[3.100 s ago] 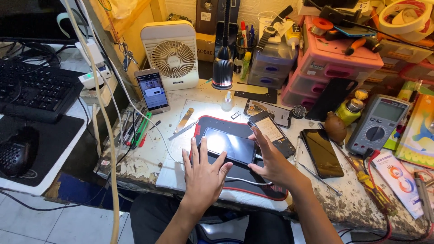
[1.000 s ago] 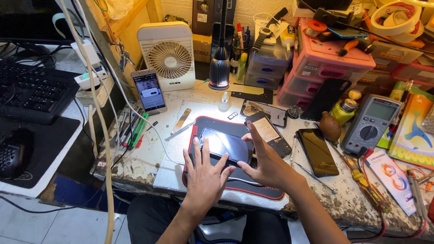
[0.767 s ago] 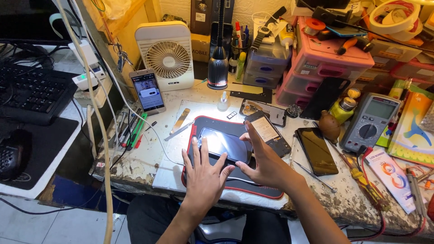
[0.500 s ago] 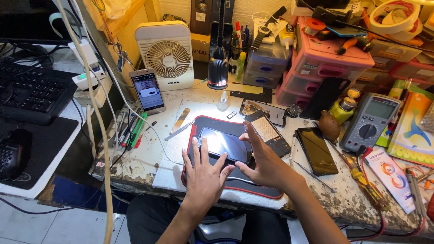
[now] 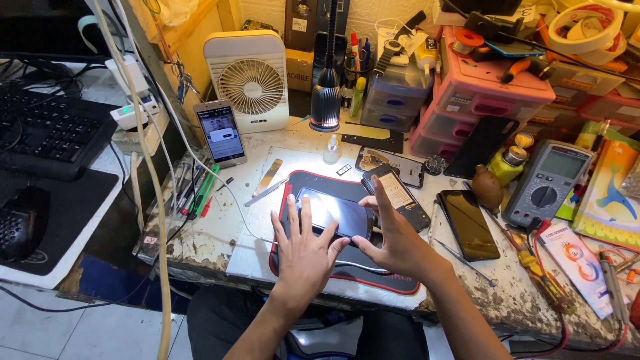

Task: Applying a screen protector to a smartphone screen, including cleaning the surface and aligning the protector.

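A dark smartphone (image 5: 333,212) lies screen-up on a black mat with a red edge (image 5: 293,181), lit by a desk lamp (image 5: 327,100). My left hand (image 5: 303,250) rests flat at the phone's near left corner, fingers spread and touching its edge. My right hand (image 5: 393,237) cups the phone's near right corner, with the thumb and fingers against its side. Neither hand lifts it.
An opened phone body (image 5: 397,197) and a black phone (image 5: 468,223) lie to the right. A multimeter (image 5: 547,183), a white fan (image 5: 252,80), a propped phone (image 5: 221,133), pink drawers (image 5: 480,100), tweezers (image 5: 265,192) and several hand tools crowd the worn bench. A keyboard (image 5: 47,133) sits far left.
Both hands stay on the phone on the mat; they have barely shifted. The view has tilted slightly.
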